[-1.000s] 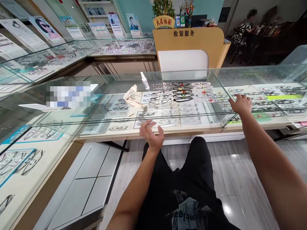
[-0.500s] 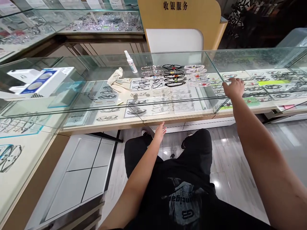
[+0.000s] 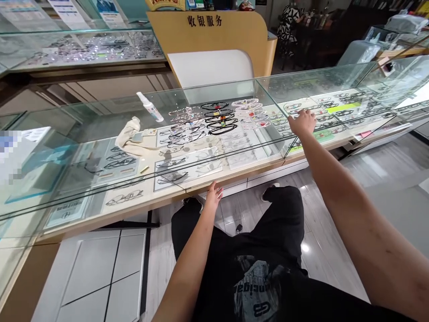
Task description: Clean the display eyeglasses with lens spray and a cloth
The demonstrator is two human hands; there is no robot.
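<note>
On desk [image 3: 241, 172], at seam between two glass panes: right hand [image 3: 303, 123] flat on glass top, palm down, fingers released, holding nothing. Left hand [image 3: 213, 196] at desk front edge, fingers spread, empty; contact with edge cannot be told. Between hands, further back: rows of eyeglass frames [image 3: 219, 120]. Left of frames: cloth [image 3: 129, 134], spray bottle [image 3: 149, 107] lying tilted. Behind desk: yellow cashier counter [image 3: 214, 36].

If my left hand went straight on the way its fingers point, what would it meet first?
Most likely the wooden front edge of the counter, which is right in front of the left hand. The fingertips may already be touching it, but depth is hard to judge from this view.
</note>
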